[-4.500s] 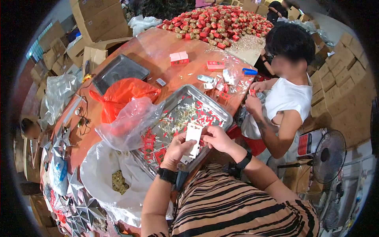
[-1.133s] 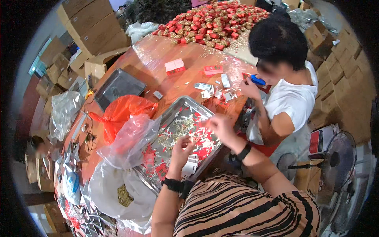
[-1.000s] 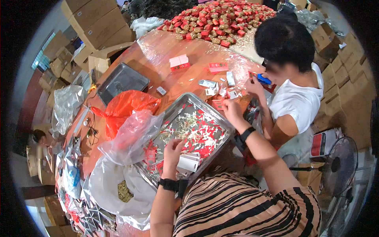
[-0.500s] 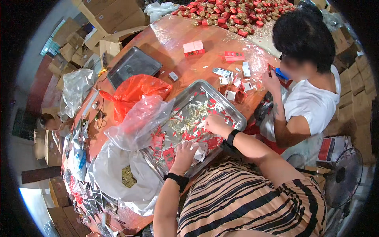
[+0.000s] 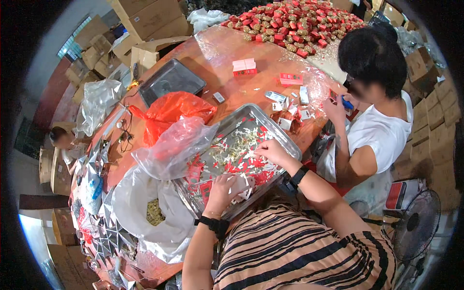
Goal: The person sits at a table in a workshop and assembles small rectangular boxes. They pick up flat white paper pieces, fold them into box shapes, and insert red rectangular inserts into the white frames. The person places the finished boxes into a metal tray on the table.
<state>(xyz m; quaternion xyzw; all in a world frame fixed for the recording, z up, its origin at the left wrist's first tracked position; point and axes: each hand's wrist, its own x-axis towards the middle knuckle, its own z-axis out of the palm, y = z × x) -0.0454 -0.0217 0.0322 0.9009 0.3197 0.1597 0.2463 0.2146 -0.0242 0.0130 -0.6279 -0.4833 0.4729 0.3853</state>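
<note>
A metal tray (image 5: 288, 141) stands before me, strewn with small red and white pieces (image 5: 251, 166) and a heap of pale yellowish bits (image 5: 237, 145). Over its right half is my right hand (image 5: 274, 152), thumb and fingertips pinched together; whatever is between them is too small to name. My left hand (image 5: 222, 194) curls low over the near left part of the tray, beside white cards (image 5: 246, 186) and a red printed packet (image 5: 205, 188). What its fingers hold is hidden. Another red packet (image 5: 194, 170) lies farther left in the tray.
Left of the tray are a white sack (image 5: 128, 203) with yellowish contents and a red plastic bag (image 5: 169, 113). A dark tray (image 5: 169, 79) and red card stacks (image 5: 244, 67) lie beyond. A co-worker (image 5: 372, 130) sits at right, near a fan (image 5: 416, 220).
My right hand has shifted slightly right, its fingers now pinched in clearer view. My left hand stays by the white cards. The whole view has shifted a little.
</note>
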